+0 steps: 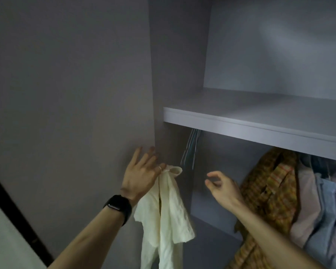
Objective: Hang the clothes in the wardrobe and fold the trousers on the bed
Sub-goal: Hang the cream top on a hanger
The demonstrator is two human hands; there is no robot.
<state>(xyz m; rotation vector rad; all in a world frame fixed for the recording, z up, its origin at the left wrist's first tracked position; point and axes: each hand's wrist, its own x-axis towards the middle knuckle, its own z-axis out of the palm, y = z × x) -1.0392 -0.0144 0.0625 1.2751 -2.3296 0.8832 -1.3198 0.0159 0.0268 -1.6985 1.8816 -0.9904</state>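
Here, left hand (142,172) pinches cream shirt (169,206), other fingers spread; right hand (222,188) loosely curled, holding nothing.

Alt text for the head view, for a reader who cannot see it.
The left hand pinches a cream shirt in a wardrobe; the empty right hand reaches toward bare hangers under a shelf. A plaid shirt hangs at right.

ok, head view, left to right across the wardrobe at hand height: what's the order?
black watch → left hand, holding the cream garment → bunch of hangers → right hand, holding nothing → plaid shirt → pale hanging clothes
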